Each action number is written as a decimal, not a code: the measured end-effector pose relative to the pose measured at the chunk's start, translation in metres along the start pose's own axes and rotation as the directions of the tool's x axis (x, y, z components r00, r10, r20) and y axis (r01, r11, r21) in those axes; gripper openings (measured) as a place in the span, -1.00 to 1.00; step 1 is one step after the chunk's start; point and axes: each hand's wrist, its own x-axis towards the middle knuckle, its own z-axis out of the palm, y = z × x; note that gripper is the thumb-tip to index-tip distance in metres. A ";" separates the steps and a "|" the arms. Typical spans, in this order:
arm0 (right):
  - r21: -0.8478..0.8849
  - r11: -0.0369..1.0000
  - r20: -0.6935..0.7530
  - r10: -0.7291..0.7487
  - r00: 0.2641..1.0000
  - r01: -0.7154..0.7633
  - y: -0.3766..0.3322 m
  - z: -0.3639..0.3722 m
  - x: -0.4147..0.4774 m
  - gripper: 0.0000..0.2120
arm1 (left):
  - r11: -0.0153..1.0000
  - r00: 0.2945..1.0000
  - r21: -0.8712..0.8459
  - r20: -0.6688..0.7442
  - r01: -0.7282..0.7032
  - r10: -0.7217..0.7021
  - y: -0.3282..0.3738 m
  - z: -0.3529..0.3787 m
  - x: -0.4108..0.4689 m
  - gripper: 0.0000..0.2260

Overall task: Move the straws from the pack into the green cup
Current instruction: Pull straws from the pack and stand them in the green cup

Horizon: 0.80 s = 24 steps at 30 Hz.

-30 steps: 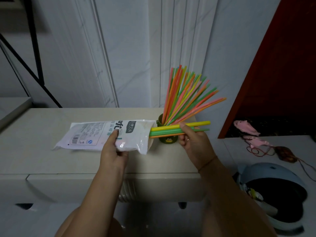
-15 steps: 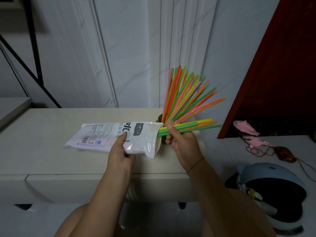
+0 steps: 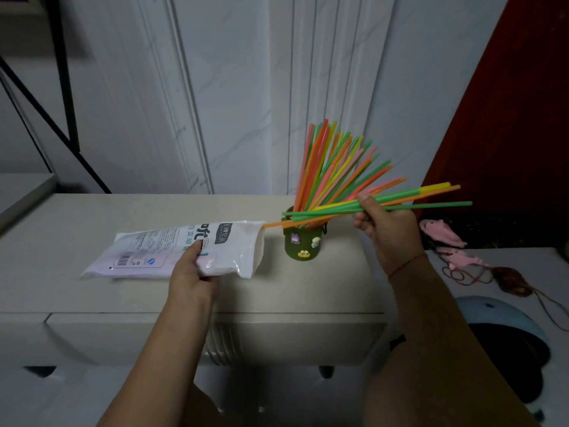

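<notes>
A white plastic straw pack (image 3: 172, 252) lies on the cream cabinet top (image 3: 92, 217), its open mouth facing right. My left hand (image 3: 192, 274) pinches the pack near that mouth. To the right stands the green cup (image 3: 303, 241) with small stickers, holding a fan of several coloured straws (image 3: 334, 167). My right hand (image 3: 388, 228) grips a bundle of green, yellow and orange straws (image 3: 409, 197) held almost level in front of the cup's rim. The bundle's left tips are nearly out of the pack; one orange tip sits at its mouth.
A white panelled wall rises behind the cabinet, with a black metal frame (image 3: 64, 72) at the left. A dark red panel (image 3: 508, 118) stands at the right. Pink toy figures (image 3: 443, 234), a red cord and a pale blue round bin (image 3: 505, 334) sit lower right.
My right hand has drawn the straw bundle to the right, so most of it has left the pack. The pack and my left hand have stayed on the cabinet.
</notes>
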 end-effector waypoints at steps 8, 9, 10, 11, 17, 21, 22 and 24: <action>-0.014 0.997 -0.063 -0.079 0.995 0.078 -0.014 -0.010 0.008 -0.91 | 1.000 1.000 -0.005 -0.017 -0.014 0.014 0.000 0.001 -0.001 -0.71; -0.026 0.996 -0.069 -0.092 0.993 0.090 -0.014 -0.011 0.008 -0.91 | 1.000 1.000 -0.005 -0.021 -0.013 0.013 0.000 0.001 -0.001 -0.70; -0.045 0.993 -0.071 -0.108 0.992 0.105 -0.014 -0.012 0.008 -0.90 | 1.000 1.000 -0.005 -0.024 -0.012 0.011 0.000 0.001 -0.001 -0.68; -0.071 0.990 -0.072 -0.128 0.989 0.123 -0.014 -0.013 0.009 -0.89 | 1.000 1.000 -0.007 -0.025 -0.009 0.009 0.000 0.001 -0.001 -0.66; -0.224 0.951 -0.081 -0.235 0.969 0.212 -0.015 -0.012 0.012 -0.88 | 1.000 1.000 -0.006 -0.031 0.002 -0.002 -0.001 0.003 -0.004 -0.61; -0.327 0.914 -0.070 -0.278 0.958 0.241 -0.010 -0.001 0.014 -0.90 | 1.000 1.000 -0.004 -0.027 0.006 -0.006 -0.002 0.003 -0.007 -0.62; -0.348 0.909 -0.059 -0.267 0.962 0.231 -0.008 0.003 0.015 -0.89 | 1.000 1.000 0.000 -0.024 0.008 -0.008 -0.003 0.004 -0.007 -0.63; -0.397 0.896 -0.031 -0.227 0.973 0.197 -0.004 0.012 0.017 -0.89 | 1.000 1.000 0.008 -0.016 0.004 -0.004 -0.003 0.005 -0.008 -0.65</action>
